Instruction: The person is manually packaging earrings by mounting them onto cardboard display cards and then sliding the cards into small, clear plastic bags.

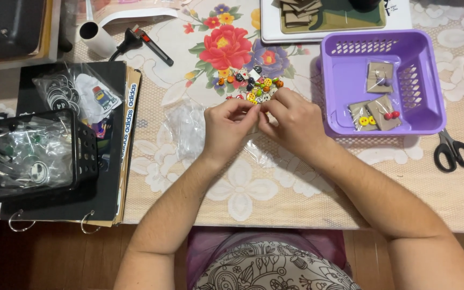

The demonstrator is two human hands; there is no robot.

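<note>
Head view: my left hand [226,129] and right hand [291,122] meet fingertip to fingertip, pinched on something too small to tell, just below the pile of coloured buttons [253,86] on the desk [296,198]. Purple basket [382,80] close right, clear plastic bags [186,126] left, black basket [33,153] far left, scissors [454,150] beyond. Open desk nearer me.

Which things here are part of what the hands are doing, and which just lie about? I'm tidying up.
In use: left hand, right hand, buttons, purple basket of carded buttons, clear bags.

Lying about: scissors, black basket, binder, cutter.
</note>
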